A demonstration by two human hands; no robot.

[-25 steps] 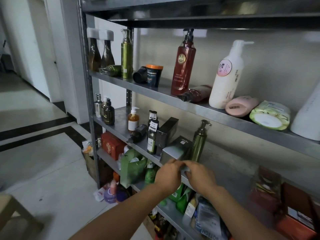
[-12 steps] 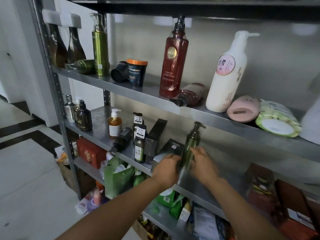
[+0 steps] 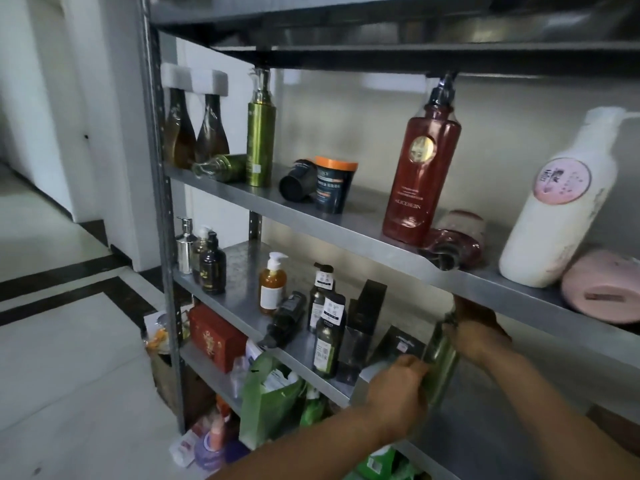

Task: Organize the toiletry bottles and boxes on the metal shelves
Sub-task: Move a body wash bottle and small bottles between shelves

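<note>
Right hand (image 3: 481,336) has risen up the green pump bottle (image 3: 441,362) towards its neck, fingers apparently gripping it; left hand (image 3: 398,386) fingers clasp its body.

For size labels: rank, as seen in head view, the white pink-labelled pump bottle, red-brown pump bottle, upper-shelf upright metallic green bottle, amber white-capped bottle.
1. White pink-labelled pump bottle (nearer, so unsure)
2. Red-brown pump bottle
3. Upright metallic green bottle
4. Amber white-capped bottle
</note>
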